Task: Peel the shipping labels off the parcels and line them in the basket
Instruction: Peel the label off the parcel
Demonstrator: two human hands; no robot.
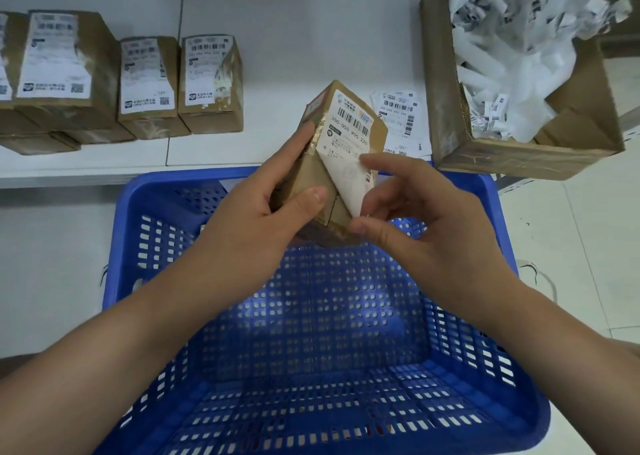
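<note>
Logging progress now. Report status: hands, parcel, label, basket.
Left hand grips parcel above blue basket. Right hand pinches shipping label, lower end peeled, top stuck. Nothing in the way.

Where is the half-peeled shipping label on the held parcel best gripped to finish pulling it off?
Grip the shipping label at its loose lower corner, coming from the right side, where the right hand pinches it now. That end has lifted clear of the parcel, showing its blank back; the upper barcode part is stuck flat. The left hand steadies the parcel.
</note>
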